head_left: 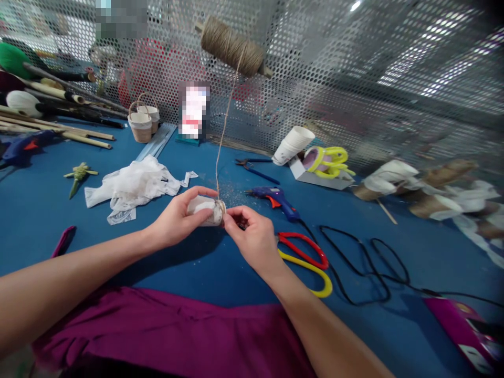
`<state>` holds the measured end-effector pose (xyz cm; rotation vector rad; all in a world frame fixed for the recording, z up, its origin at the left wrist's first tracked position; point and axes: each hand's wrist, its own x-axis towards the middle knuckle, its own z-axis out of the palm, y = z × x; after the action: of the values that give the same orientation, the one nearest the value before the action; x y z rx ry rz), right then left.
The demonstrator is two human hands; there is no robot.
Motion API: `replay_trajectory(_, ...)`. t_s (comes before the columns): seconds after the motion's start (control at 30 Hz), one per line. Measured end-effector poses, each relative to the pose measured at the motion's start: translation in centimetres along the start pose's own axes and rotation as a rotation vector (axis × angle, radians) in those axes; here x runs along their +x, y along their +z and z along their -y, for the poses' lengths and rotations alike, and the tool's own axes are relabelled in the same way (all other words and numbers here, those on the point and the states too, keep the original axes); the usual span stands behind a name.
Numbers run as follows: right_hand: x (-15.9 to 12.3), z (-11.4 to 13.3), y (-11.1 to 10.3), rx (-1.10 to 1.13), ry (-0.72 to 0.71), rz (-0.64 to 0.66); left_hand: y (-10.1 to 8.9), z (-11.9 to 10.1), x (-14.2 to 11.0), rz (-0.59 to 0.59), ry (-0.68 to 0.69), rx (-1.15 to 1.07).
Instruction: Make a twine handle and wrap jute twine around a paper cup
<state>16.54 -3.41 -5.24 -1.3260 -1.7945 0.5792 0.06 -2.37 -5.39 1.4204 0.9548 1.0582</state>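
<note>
My left hand (177,215) is wrapped round a small white paper cup (208,211) that lies on its side above the blue table. At the cup's right end, my right hand (250,231) pinches with thumb and forefinger at the rim; twine seems to be between the fingertips, though it is mostly hidden. A strand of twine (222,136) runs from the cup up to a spool of brown twine (232,46) mounted on the perforated metal screen. A blue glue gun (277,199) and scissors with red and yellow handles (309,252) lie right of my right hand.
Crumpled white lace (136,184) lies left of the cup. Pliers (258,169), stacked paper cups (293,144) and yellow-handled scissors (328,161) are behind. Small twine-wrapped baskets (140,127) stand at the back left. A black cord (368,268) loops across the right side.
</note>
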Motion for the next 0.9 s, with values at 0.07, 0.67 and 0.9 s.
replay_trajectory(0.07,0.0,0.1,-0.1,0.051,0.023,0.017,0.0,0.0,0.0,-0.006,-0.032,-0.065)
replay_trajectory(0.67,0.1,0.3,-0.2,-0.041,-0.098,0.014,0.0,0.2,0.2,-0.071,-0.103,-0.186)
replay_trajectory(0.9,3.7,-4.7,-4.6,-0.557,0.203,-0.382,-0.1,0.3,-0.2,0.016,0.001,0.061)
